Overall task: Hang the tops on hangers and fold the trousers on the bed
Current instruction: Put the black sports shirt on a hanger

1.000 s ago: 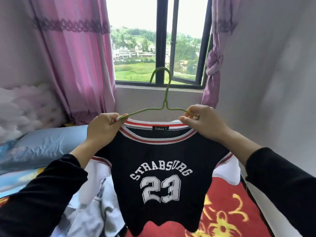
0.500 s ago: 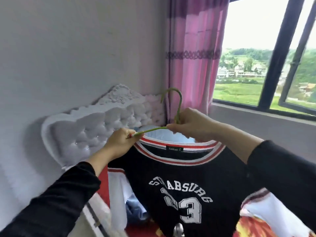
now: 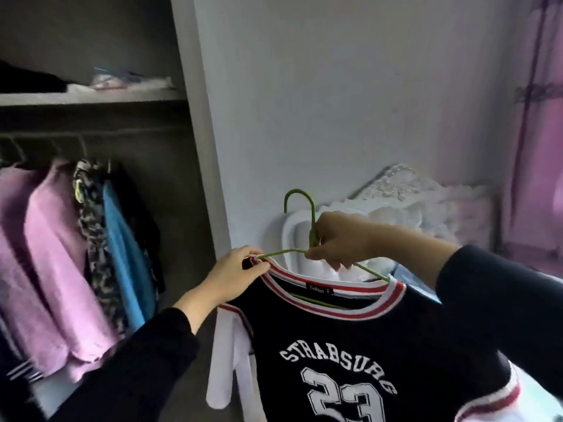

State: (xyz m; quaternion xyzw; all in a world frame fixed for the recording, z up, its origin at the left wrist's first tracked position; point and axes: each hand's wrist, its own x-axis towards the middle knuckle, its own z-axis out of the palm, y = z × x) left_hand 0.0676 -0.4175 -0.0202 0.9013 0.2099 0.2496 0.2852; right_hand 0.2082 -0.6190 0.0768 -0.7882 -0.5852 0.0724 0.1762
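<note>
Facing wardrobe (image 3: 195,117) now, left hand (image 3: 236,274) and right hand (image 3: 341,239) still hold hanger (image 3: 313,230).

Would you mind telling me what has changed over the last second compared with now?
The person turned left, carrying the black jersey on its green hanger from the window towards the open wardrobe. The right hand slid from the hanger's shoulder to its neck below the hook. The left hand still pinches the hanger's end at the collar.
</note>
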